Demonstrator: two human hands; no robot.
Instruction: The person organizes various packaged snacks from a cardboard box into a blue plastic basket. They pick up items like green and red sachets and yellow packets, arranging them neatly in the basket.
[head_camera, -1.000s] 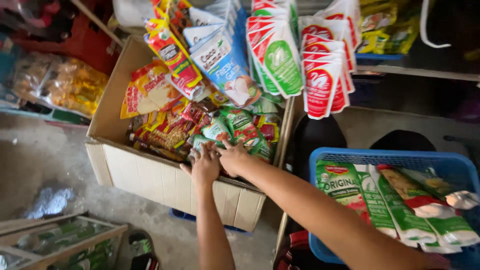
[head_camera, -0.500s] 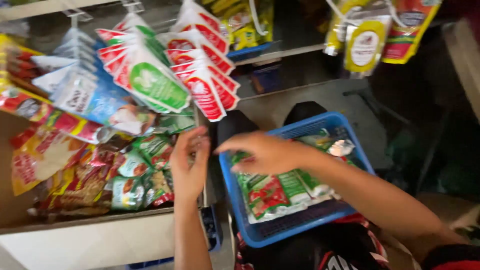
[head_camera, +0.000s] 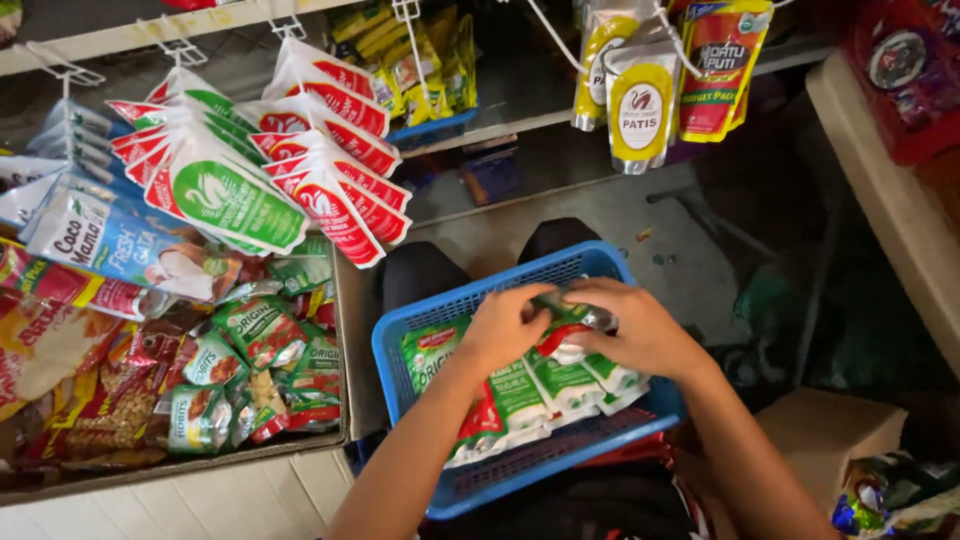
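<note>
A blue plastic basket (head_camera: 560, 470) sits on my lap at the centre, holding a row of green, white and red sachets (head_camera: 520, 390). My left hand (head_camera: 505, 325) rests on the left end of the row, fingers closed around a small packet. My right hand (head_camera: 640, 330) grips the same cluster of small green snack packets (head_camera: 565, 315) from the right, above the sachets. Both hands are inside the basket and touch each other's packets.
A cardboard box (head_camera: 180, 485) full of snack packets (head_camera: 250, 350) stands at the left. Red and green hanging pouches (head_camera: 270, 170) dangle above it, yellow pouches (head_camera: 640, 100) at top right. A small brown carton (head_camera: 835, 435) lies lower right, a wooden shelf edge (head_camera: 890, 190) at the far right.
The view swung right from the cardboard box to the basket. Both hands moved from the box into the basket and now meet over the sachets with small packets.
</note>
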